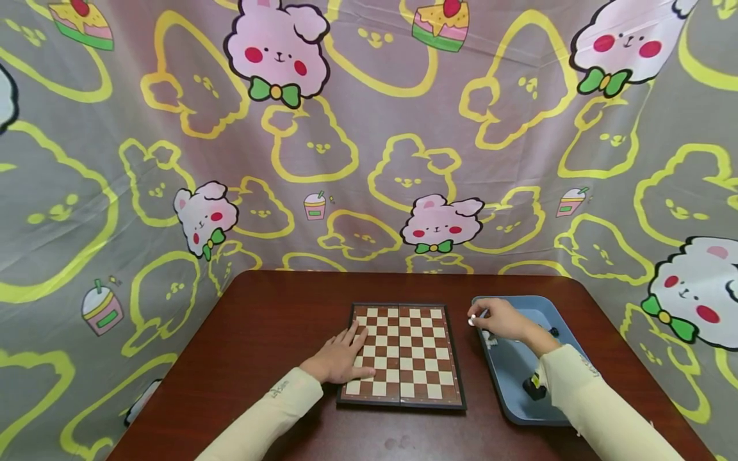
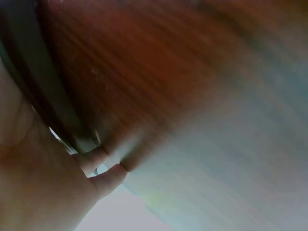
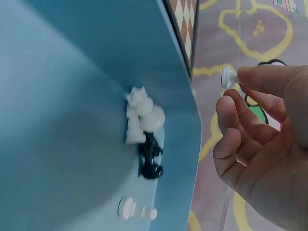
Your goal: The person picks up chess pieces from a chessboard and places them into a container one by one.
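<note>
A brown and cream chessboard (image 1: 403, 355) lies unfolded flat on the table. Across its left edge rests my left hand (image 1: 339, 357), palm down with the fingers spread; the left wrist view shows that hand (image 2: 53, 178) beside the board's dark edge (image 2: 43, 72). Between thumb and fingertips my right hand (image 1: 500, 318) pinches a white chess piece (image 3: 229, 77), raised over the near-left rim of the blue tray (image 1: 516, 397). White chess pieces (image 3: 139, 113) and a black chess piece (image 3: 151, 156) lie inside the tray along its wall, and another white piece (image 3: 137, 209) lies apart.
More black pieces (image 1: 535, 387) with a yellow bit lie in the tray under my right forearm. A strip of brown table (image 1: 475, 365) separates board and tray. Patterned cloth (image 1: 357, 160) hangs behind the table and at both sides.
</note>
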`<state>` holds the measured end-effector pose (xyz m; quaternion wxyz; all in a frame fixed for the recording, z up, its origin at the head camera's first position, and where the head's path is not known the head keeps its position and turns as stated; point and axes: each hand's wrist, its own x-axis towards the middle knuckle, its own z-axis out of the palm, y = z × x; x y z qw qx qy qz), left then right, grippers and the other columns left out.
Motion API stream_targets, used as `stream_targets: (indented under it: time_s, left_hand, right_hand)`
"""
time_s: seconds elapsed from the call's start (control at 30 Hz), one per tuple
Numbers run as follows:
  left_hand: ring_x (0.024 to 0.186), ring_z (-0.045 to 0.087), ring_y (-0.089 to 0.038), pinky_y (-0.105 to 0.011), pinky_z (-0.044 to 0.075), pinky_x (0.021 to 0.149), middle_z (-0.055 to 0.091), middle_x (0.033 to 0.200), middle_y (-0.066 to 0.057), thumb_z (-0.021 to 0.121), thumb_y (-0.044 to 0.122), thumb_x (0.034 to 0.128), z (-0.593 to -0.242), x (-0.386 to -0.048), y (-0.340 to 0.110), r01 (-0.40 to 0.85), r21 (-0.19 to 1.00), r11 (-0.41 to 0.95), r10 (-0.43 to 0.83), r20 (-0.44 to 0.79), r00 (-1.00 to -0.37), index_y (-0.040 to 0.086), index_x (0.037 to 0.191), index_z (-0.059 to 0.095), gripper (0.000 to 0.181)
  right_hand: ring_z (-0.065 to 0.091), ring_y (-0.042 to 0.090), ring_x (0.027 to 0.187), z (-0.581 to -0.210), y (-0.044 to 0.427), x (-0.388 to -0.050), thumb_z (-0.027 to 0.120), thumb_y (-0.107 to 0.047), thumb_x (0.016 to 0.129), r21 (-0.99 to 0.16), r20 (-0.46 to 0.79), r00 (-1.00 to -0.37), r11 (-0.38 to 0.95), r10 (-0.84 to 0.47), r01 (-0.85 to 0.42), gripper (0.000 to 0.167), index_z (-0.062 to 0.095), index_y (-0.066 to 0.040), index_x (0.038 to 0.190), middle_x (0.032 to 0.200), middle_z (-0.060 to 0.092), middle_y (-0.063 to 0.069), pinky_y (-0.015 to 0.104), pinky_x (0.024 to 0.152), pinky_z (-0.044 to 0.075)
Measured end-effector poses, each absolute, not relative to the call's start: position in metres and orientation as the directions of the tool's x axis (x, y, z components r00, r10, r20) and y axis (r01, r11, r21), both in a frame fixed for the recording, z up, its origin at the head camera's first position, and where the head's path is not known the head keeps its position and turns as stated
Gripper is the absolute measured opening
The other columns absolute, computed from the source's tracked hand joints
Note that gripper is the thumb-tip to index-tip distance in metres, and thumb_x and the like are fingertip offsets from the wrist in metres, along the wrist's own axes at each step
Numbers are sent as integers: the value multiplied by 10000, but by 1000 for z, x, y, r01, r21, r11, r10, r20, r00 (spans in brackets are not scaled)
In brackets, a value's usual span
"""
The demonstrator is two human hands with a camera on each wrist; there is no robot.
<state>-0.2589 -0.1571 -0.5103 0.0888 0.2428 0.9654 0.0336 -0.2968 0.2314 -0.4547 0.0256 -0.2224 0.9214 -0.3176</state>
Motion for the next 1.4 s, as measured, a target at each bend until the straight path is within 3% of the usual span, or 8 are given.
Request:
stream_targets:
  time_s: [0.77, 1.4]
  left_hand:
    - [1393, 201, -346, -527, 283, 1038, 28, 1574, -139, 373, 753, 845, -510, -259, -155, 472, 110, 875, 485, -164, -859, 145, 1535, 144, 948]
    - [1388, 219, -344, -517, 281, 1042, 21, 1576, -129, 367, 768, 833, -514, -261, -157, 469, 123, 875, 483, -162, -860, 151, 1537, 136, 965]
  right_hand:
    - [566, 173, 748, -458, 279, -284, 627, -110, 910, -612, 53, -938, 732, -342, -301, 149, 660, -13, 1017, 886, 625, 30, 340, 592, 454]
    - [552, 160, 762, -462, 299, -276, 636, -91, 894, -574, 99, -934, 747, -342, -335, 111, 677, -18, 967, 890, 633, 18, 322, 619, 459]
